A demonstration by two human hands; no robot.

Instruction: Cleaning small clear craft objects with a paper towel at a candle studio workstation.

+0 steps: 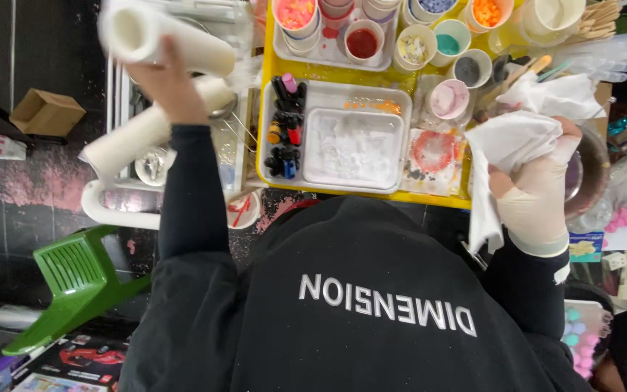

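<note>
The left hand (172, 87) is closed around a white paper roll (165, 36), its long axis running left to right above the fist. The gloved right hand (538, 196) clutches a crumpled white cloth (517, 141), which hangs below the grip beside a yellow tray (266, 51) of paint cups, over dark tiled floor (38, 210).

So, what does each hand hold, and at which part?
Left hand: white paper roll, near its middle. Right hand: crumpled white paper towel, bunched at its top.

The person wears a black long-sleeved sweatshirt (371, 290) with pale block lettering printed across the chest (it reads upside down from this view). The right hand (538, 199) is covered by a thin whitish disposable glove; the left hand (172, 91) is bare.
</note>
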